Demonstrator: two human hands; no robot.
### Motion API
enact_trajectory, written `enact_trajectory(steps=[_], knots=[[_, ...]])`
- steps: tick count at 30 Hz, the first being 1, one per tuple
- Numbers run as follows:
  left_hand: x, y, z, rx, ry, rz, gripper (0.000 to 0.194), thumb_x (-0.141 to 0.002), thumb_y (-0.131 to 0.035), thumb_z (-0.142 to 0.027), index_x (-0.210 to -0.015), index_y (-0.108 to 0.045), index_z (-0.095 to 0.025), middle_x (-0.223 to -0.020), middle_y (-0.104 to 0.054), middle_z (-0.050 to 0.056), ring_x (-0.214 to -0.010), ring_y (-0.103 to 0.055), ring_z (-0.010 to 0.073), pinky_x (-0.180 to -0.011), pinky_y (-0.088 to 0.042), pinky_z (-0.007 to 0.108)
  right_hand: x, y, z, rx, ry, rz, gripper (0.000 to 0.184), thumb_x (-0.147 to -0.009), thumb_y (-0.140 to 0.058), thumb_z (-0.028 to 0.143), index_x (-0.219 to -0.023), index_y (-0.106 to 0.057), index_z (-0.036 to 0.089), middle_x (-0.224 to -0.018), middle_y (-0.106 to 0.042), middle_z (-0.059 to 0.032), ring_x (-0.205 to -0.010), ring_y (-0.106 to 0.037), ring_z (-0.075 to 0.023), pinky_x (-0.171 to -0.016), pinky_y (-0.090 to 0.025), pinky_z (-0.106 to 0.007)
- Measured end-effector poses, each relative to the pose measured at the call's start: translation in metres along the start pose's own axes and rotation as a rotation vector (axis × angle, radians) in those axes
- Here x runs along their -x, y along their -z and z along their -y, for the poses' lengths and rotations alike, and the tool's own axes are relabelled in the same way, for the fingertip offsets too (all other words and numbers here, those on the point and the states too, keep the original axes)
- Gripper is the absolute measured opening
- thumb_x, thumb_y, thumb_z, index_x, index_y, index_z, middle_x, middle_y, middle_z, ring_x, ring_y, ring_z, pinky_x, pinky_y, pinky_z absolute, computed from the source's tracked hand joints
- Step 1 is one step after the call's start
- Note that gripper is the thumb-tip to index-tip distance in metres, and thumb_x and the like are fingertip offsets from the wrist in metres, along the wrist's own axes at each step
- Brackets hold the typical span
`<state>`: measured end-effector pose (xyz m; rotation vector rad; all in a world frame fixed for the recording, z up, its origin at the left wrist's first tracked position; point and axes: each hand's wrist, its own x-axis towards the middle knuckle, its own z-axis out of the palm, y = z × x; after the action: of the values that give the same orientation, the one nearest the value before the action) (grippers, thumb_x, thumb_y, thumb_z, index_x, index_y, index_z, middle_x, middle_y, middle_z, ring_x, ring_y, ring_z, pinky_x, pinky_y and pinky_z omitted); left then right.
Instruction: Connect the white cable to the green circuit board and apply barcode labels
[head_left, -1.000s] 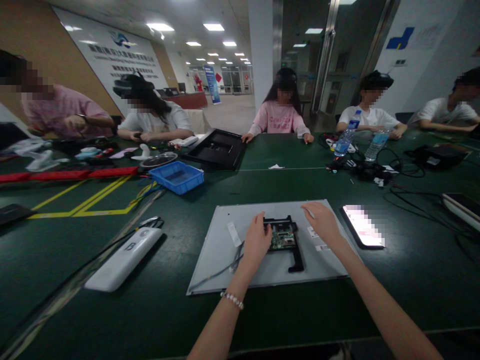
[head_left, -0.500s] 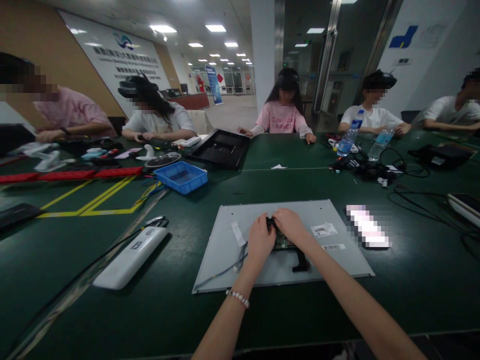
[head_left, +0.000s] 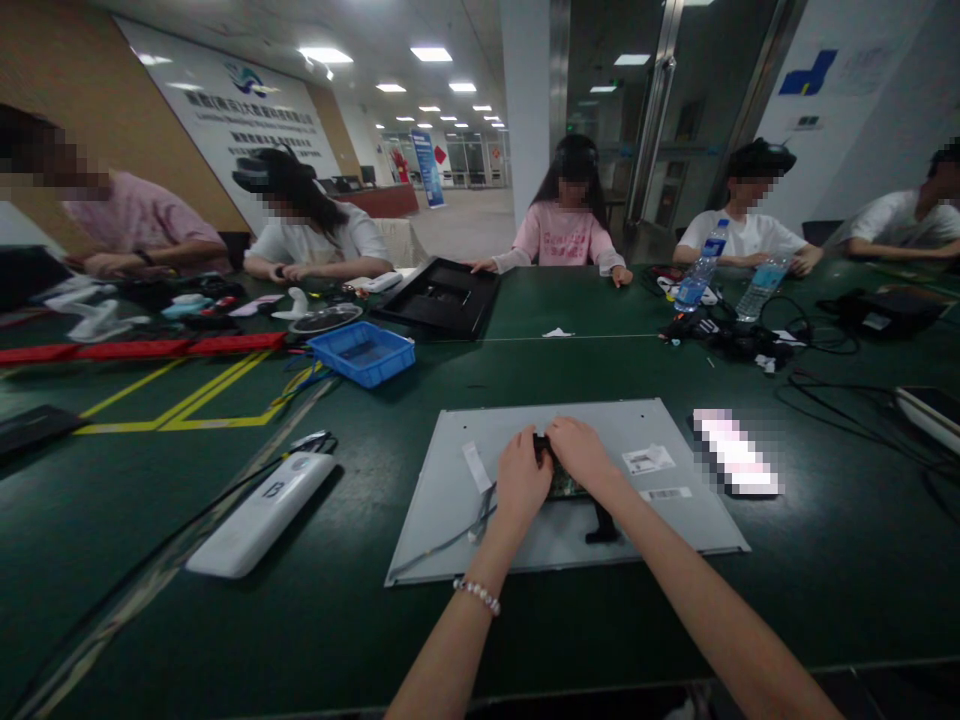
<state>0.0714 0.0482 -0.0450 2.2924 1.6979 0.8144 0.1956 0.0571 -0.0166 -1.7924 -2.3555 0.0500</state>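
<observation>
A grey metal panel (head_left: 660, 520) lies flat on the green table in front of me. At its middle sits a black bracket (head_left: 604, 522) with a green circuit board (head_left: 564, 489), mostly covered by my hands. My left hand (head_left: 523, 478) and my right hand (head_left: 579, 452) meet over the board's upper left corner, fingers curled and pinching a small black part there. I cannot make out exactly what they grip. Thin cables (head_left: 450, 540) run off the board to the panel's left. White labels (head_left: 649, 460) are stuck on the panel to the right.
A lit phone (head_left: 733, 464) lies right of the panel, a white power bank (head_left: 259, 512) with a cable to the left. Farther back are a blue tray (head_left: 363, 353), a black frame (head_left: 439, 296), water bottles (head_left: 695, 271) and tangled cables (head_left: 739, 340). Several people sit around the table.
My right hand came in from the panel's right side to join my left hand over the board. Over the last half second both hands have hardly moved.
</observation>
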Motion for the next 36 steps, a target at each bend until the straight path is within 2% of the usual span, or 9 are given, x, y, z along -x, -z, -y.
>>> enact_trajectory(steps=[11, 22, 29, 33, 36], knots=[[0.001, -0.001, 0.000, -0.002, 0.003, -0.001, 0.038, -0.084, -0.044, -0.018, -0.121, -0.045, -0.011, -0.113, -0.057, 0.015, -0.105, -0.054, 0.0244, -0.092, -0.040, 0.036, 0.002, -0.002, 0.002, -0.016, -0.037, -0.013, 0.028, -0.087, -0.039, 0.010, -0.092, -0.066, 0.013, -0.097, -0.064, -0.0113, -0.093, -0.058, -0.0201, -0.082, -0.042, -0.027], [0.001, -0.001, -0.001, -0.002, 0.002, -0.004, 0.039, -0.084, -0.045, -0.017, -0.122, -0.043, -0.013, -0.113, -0.058, 0.014, -0.105, -0.055, 0.0249, -0.092, -0.040, 0.038, 0.006, 0.003, -0.002, -0.136, -0.056, 0.028, 0.028, -0.087, -0.039, 0.011, -0.099, -0.064, 0.013, -0.104, -0.062, -0.0126, -0.098, -0.056, -0.0192, -0.086, -0.040, -0.027], [0.001, -0.002, 0.000, 0.015, -0.012, -0.016, 0.039, -0.083, -0.046, -0.017, -0.122, -0.044, -0.012, -0.113, -0.058, 0.014, -0.105, -0.055, 0.0252, -0.091, -0.041, 0.037, 0.006, 0.004, -0.004, -0.186, -0.027, 0.009, 0.036, -0.086, -0.037, 0.007, -0.112, -0.061, 0.015, -0.110, -0.063, -0.0117, -0.104, -0.055, -0.0180, -0.090, -0.038, -0.026], [0.002, -0.001, 0.000, 0.018, -0.019, -0.013, 0.040, -0.083, -0.045, -0.017, -0.123, -0.042, -0.012, -0.114, -0.057, 0.014, -0.106, -0.054, 0.0247, -0.093, -0.041, 0.037, 0.009, 0.008, -0.012, -0.246, -0.013, -0.049, 0.039, -0.084, -0.037, 0.006, -0.114, -0.060, 0.014, -0.113, -0.063, -0.0110, -0.106, -0.055, -0.0170, -0.092, -0.037, -0.025], [0.002, 0.000, 0.000, 0.009, -0.009, -0.008, 0.040, -0.084, -0.045, -0.018, -0.123, -0.043, -0.011, -0.114, -0.057, 0.014, -0.106, -0.054, 0.0249, -0.093, -0.040, 0.038, 0.017, 0.014, -0.031, -0.294, -0.034, -0.091, 0.039, -0.084, -0.037, 0.007, -0.115, -0.060, 0.014, -0.116, -0.062, -0.0094, -0.108, -0.054, -0.0164, -0.095, -0.036, -0.026]])
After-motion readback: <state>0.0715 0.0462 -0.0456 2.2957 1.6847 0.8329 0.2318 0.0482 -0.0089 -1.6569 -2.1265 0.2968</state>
